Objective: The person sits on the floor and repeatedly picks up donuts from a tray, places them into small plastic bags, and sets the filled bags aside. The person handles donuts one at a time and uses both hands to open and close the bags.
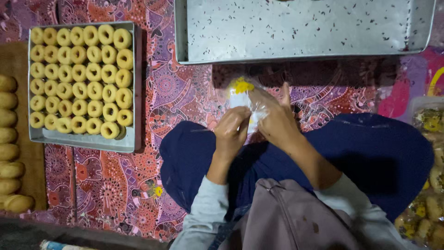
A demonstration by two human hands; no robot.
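Two hands meet over the person's lap, both closed on a small clear bag [244,99] with a yellow tuft at its top. The left hand [232,129] pinches the bag's lower edge with curled fingers; the right hand [273,121] wraps its side, fingers pointing away. The bag sits in mid-scene, above dark blue trousers, just near of a big metal tray [300,30].

Judging by the grip, the step in hand seems to be closing or tidying the bag's mouth. Any next move would need a firm pinch on thin, slippery, crinkly film without crushing what is inside; the contents are too blurred to tell.

That far tray is flat, dull silver and scattered with dark crumbs. At the left, a smaller metal tray [135,83] holds neat rows of pale golden ring biscuits [79,75], smooth and round with small centre holes. Farther left, oval tan biscuits [8,134] line a wooden board. At the right edge lie filled clear bags [428,157]. A red and purple patterned cloth [185,92] covers the floor.
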